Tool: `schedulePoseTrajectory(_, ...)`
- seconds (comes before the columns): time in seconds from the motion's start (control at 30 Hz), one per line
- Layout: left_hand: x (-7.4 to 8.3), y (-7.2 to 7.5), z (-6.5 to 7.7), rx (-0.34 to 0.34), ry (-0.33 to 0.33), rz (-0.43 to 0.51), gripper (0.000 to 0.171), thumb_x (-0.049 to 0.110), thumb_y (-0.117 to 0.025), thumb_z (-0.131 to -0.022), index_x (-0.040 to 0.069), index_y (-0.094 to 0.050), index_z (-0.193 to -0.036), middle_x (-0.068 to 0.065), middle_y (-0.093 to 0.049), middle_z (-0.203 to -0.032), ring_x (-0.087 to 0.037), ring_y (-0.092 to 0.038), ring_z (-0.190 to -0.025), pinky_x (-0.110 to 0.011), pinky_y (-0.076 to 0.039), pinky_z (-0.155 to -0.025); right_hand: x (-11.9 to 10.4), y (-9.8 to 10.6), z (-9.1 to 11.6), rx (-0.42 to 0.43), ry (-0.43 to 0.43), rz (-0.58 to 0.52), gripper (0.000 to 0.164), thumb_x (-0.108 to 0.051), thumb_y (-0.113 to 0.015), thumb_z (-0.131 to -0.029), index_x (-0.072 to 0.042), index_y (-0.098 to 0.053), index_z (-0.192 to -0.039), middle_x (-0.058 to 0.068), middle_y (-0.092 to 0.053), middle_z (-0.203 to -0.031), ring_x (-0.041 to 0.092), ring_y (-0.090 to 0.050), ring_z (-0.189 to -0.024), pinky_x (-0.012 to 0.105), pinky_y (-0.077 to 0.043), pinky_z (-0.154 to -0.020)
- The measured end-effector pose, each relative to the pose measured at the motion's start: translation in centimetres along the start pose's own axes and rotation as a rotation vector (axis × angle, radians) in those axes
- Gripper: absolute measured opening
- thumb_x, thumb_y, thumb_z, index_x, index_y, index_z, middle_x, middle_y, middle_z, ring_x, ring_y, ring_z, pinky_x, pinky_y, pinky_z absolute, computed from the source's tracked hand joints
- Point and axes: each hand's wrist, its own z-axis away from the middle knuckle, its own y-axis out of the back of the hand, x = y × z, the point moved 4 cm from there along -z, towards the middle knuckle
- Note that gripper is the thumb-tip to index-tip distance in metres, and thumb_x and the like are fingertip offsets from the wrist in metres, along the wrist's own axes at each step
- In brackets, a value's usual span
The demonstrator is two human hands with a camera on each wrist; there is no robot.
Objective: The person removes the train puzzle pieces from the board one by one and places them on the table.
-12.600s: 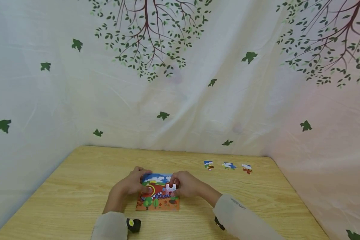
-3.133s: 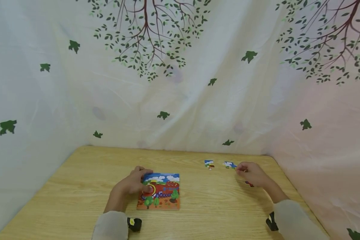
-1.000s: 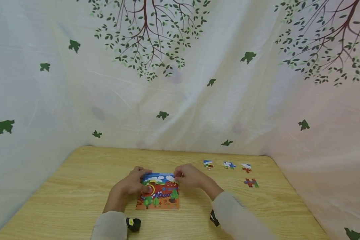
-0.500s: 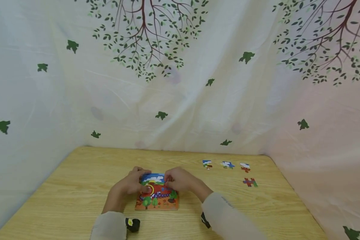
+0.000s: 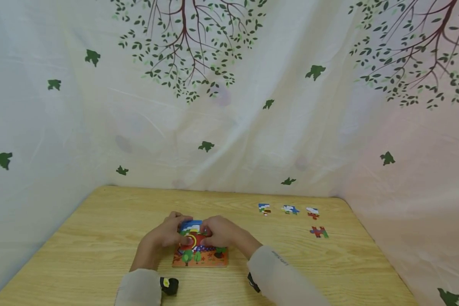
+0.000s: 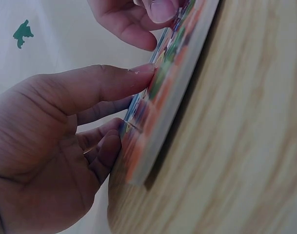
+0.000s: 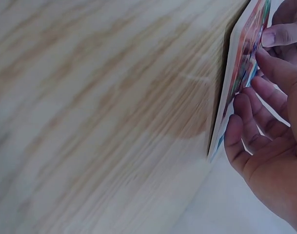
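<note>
A square jigsaw puzzle (image 5: 204,260), printed with a red train, trees and a blue sky, lies in front of me. My left hand (image 5: 163,233) grips its left side, thumb on the picture and fingers along the edge. In the left wrist view the thumb (image 6: 138,78) presses on the printed face. My right hand (image 5: 225,233) bends over the middle and right of the puzzle, fingertips at its surface and covering part of the picture. From the right wrist view, the thumb and fingers (image 7: 243,105) meet the puzzle; whether they pinch a piece is hidden.
Several loose puzzle pieces lie to the right: a blue-and-green one (image 5: 264,209), a cloud one (image 5: 290,209), a white-and-red one (image 5: 313,213) and a red-and-green one (image 5: 319,232). The wooden table (image 5: 111,238) ends at a pale printed curtain (image 5: 237,140).
My right hand left the loose pieces, where the red-and-green one now lies, and came back to the puzzle, sliding from its upper right corner leftward to the middle. My left hand stays put.
</note>
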Motion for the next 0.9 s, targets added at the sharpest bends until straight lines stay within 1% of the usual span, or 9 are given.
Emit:
schedulePoseTrajectory(0.23,0.12,0.04,0.10,-0.002,-0.005,0.001,0.071,0.019,-0.088,-0.080,0.009,-0.058,-0.143,-0.018,-0.041,-0.141,-0.039,-0.042,-0.128,-0.065,-0.036,-0.107,-0.13,-0.28,-0.21,0.003,-0.027,-0.018,0.024,-0.029,-0.080,-0.092,-0.015,-0.071,-0.108,-0.011,-0.059,-0.083,0.006,-0.054,-0.074,0.022,-0.047,-0.070)
schedulePoseTrajectory(0.5,0.14,0.07,0.10,-0.004,0.002,0.012,0.070,0.018,-0.088,-0.080,0.009,-0.058,-0.143,-0.016,-0.042,-0.140,-0.037,-0.043,-0.126,-0.064,-0.037,-0.106,0.07,-0.42,-0.15,0.013,-0.080,-0.093,0.026,-0.026,-0.081,-0.090,-0.015,-0.070,-0.110,-0.009,-0.061,-0.088,0.006,-0.057,-0.079,0.024,-0.049,-0.076)
schedulePoseTrajectory(0.7,0.07,0.05,-0.04,-0.006,0.004,-0.010,0.069,0.019,-0.088,-0.081,0.011,-0.059,-0.143,-0.017,-0.042,-0.140,-0.037,-0.045,-0.125,-0.063,-0.038,-0.106,0.05,-0.42,0.08,0.021,-0.102,-0.129,0.026,-0.026,-0.080,-0.091,-0.015,-0.070,-0.112,-0.009,-0.063,-0.089,0.006,-0.057,-0.080,0.024,-0.050,-0.076)
schedulePoseTrajectory(0.9,0.18,0.08,-0.04,-0.009,0.002,-0.007,0.069,0.019,-0.088,-0.081,0.011,-0.059,-0.143,-0.016,-0.043,-0.138,-0.036,-0.045,-0.123,-0.063,-0.038,-0.106,-0.08,-0.45,0.21,0.043,-0.136,-0.125,0.038,-0.027,-0.081,-0.090,-0.011,-0.067,-0.121,-0.008,-0.063,-0.088,0.005,-0.058,-0.079,0.025,-0.050,-0.075)
